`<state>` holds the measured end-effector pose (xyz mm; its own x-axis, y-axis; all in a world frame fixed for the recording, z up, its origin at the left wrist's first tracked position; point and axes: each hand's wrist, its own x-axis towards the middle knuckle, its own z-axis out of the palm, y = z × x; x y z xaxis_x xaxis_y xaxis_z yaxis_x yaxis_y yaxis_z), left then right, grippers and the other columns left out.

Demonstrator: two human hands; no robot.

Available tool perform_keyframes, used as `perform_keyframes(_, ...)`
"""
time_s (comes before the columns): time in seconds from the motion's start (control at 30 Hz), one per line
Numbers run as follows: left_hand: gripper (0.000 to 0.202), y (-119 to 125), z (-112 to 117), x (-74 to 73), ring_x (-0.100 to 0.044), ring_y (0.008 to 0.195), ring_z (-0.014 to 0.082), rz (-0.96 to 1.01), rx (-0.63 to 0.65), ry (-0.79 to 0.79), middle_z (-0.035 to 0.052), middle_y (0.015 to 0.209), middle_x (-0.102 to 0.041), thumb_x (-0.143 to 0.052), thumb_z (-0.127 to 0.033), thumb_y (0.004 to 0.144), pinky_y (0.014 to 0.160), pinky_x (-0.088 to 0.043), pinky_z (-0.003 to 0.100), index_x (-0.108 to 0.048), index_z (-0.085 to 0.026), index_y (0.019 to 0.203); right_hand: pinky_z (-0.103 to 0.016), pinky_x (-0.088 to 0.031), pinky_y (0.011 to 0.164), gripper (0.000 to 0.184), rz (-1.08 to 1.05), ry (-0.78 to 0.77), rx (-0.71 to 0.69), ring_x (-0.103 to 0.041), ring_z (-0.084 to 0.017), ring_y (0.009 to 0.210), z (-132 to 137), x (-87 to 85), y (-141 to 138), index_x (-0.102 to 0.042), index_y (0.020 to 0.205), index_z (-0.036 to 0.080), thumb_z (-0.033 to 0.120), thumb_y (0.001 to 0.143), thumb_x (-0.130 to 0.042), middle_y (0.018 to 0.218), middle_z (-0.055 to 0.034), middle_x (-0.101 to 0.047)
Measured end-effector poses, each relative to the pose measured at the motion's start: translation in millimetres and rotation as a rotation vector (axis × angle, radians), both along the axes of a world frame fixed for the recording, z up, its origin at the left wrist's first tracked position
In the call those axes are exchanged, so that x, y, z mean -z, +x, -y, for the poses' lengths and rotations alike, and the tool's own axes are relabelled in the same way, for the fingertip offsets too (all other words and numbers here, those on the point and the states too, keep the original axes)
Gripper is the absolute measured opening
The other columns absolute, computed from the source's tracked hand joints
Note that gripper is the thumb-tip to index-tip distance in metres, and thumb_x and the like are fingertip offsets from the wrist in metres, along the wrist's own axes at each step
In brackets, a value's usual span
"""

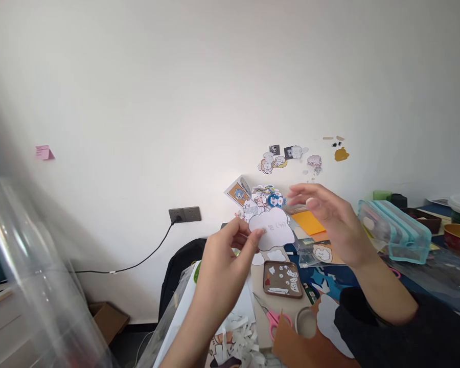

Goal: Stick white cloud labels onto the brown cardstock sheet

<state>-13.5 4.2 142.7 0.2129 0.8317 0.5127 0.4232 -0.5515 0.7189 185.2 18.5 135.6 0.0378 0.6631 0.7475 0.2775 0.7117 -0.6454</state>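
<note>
Between the thumb and fingers of my left hand is a white paper cutout with a wavy outline and faint writing on it. My right hand is raised to the right of the cutout, apart from it, fingers spread and holding nothing. Below the cutout, a brown tray carries small cut paper pieces. Pink-handled scissors lie in front of the tray, beside a roll of tape. Several printed paper figures lean against the wall behind the cutout.
A teal translucent box stands at the right. Orange-brown paper and white paper scraps lie at the near edge. A clear plastic roll rises at the left. A cable runs to a wall socket. Cutouts stick to the wall.
</note>
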Motion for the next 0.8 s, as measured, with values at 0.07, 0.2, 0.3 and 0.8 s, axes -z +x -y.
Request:
perform_keyframes(0.07,0.029,-2,0,-0.6,-0.054,0.066,0.0135,0.015,0.001,0.005,-0.0005,0.068,-0.059,-0.053,-0.043,0.088,0.06,-0.039,0.024,-0.05,-0.019,0.072,-0.036,-0.045,0.087,0.031,0.067,-0.092,-0.062,-0.06,-0.022,0.094,5,-3.7,-1,-0.063,0.102,0.023,0.049,0.088,-0.054,0.097,-0.0042,-0.066)
perform_keyframes(0.2,0.028,-1,-1,-0.3,-0.055,0.067,0.0139,-0.034,0.02,0.02,-0.0004,0.069,-0.06,-0.051,-0.042,0.09,0.062,-0.041,0.025,-0.052,-0.019,0.073,-0.03,-0.043,0.066,0.024,0.318,-0.158,-0.035,-0.055,-0.017,0.074,16,-6.6,-18,-0.059,0.075,0.019,0.04,0.088,-0.056,0.075,-0.0014,-0.06)
perform_keyframes(0.3,0.028,0,-1,-1.0,-0.054,0.066,0.0143,-0.103,0.005,0.021,-0.0002,0.07,-0.06,-0.051,-0.043,0.089,0.063,-0.041,0.026,-0.053,-0.02,0.074,-0.028,-0.036,0.056,0.028,0.446,-0.086,0.079,-0.047,-0.014,0.063,22,-6.0,-28,-0.05,0.066,0.02,0.034,0.091,-0.051,0.064,0.0012,-0.051)
perform_keyframes(0.8,0.025,-1,3,2.4,-0.063,0.089,0.0169,-0.243,0.034,0.22,-0.0001,0.096,-0.069,-0.058,-0.017,0.084,0.078,-0.046,0.028,-0.061,-0.026,0.107,-0.028,-0.038,0.056,0.031,0.609,-0.094,0.027,-0.051,-0.014,0.062,24,-3.5,-29,-0.055,0.068,0.02,0.033,0.094,-0.045,0.066,-0.0009,-0.058)
